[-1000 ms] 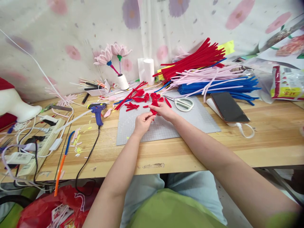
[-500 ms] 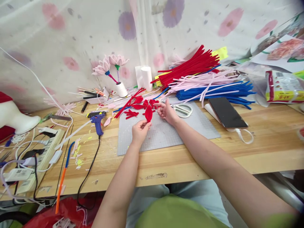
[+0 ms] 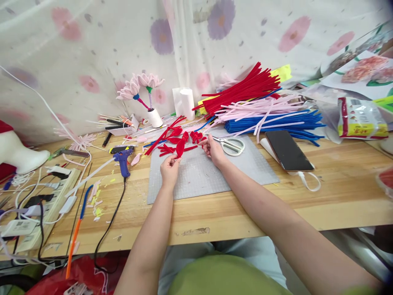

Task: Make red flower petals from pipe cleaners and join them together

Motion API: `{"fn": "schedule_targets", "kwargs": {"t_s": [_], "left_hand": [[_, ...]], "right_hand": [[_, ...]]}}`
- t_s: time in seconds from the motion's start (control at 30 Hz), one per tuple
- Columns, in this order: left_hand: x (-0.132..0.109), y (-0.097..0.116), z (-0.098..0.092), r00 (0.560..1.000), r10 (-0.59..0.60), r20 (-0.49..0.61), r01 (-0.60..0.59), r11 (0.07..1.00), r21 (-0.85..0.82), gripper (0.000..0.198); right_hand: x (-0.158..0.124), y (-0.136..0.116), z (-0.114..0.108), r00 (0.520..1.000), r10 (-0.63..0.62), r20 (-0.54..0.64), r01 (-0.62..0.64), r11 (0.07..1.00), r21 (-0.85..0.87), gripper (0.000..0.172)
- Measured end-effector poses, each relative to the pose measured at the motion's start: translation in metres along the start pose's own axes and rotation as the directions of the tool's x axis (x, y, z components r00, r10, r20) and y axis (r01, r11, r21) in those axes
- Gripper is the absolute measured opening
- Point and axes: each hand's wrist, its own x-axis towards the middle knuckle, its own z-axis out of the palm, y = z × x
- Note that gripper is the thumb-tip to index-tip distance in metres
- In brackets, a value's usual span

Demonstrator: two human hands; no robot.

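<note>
The red fuzzy-wire petal (image 3: pixel 180 148) is standing up over the grey mat (image 3: pixel 215 180), because the left hand (image 3: pixel 170 166) is pinching its bottom tip. At 3 o'clock the right hand (image 3: pixel 213 149) is pinching a small red piece (image 3: pixel 201 142), with scissors (image 3: pixel 231 145) lying just beside, easy to grab.

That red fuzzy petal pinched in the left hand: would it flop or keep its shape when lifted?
Probably keeps its shape: the red petal stands up from the left hand without drooping. Likely very light, since a pinch at one end holds it. Its fuzzy surface should grip rather than slip.
</note>
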Motion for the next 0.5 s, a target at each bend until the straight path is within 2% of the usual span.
{"fn": "schedule_targets", "kwargs": {"t_s": [0.2, 0.33, 0.4, 0.47, 0.5], "left_hand": [[0.004, 0.003, 0.001, 0.999, -0.016, -0.051, 0.016, 1.000, -0.005, 0.019], [0.026, 0.011, 0.015, 0.997, -0.003, -0.072, 0.000, 0.999, -0.043, 0.019], [0.040, 0.010, 0.025, 0.996, -0.081, -0.022, 0.080, 0.995, -0.052, 0.024], [0.049, 0.005, 0.032, 0.971, -0.236, 0.044, 0.238, 0.971, -0.033, 0.044], [0.052, 0.002, 0.034, 0.964, -0.259, 0.057, 0.259, 0.966, 0.009, 0.052]], "right_hand": [[-0.001, 0.001, 0.000, 0.989, -0.045, -0.142, 0.049, 0.999, 0.024, 0.067], [0.000, 0.003, 0.000, 0.988, -0.044, -0.148, 0.049, 0.998, 0.027, 0.069], [0.001, 0.004, -0.001, 0.989, -0.045, -0.137, 0.048, 0.999, 0.019, 0.068], [0.003, 0.006, -0.002, 0.991, -0.044, -0.130, 0.046, 0.999, 0.016, 0.067], [0.003, 0.007, -0.002, 0.991, -0.043, -0.127, 0.045, 0.999, 0.013, 0.067]]}}
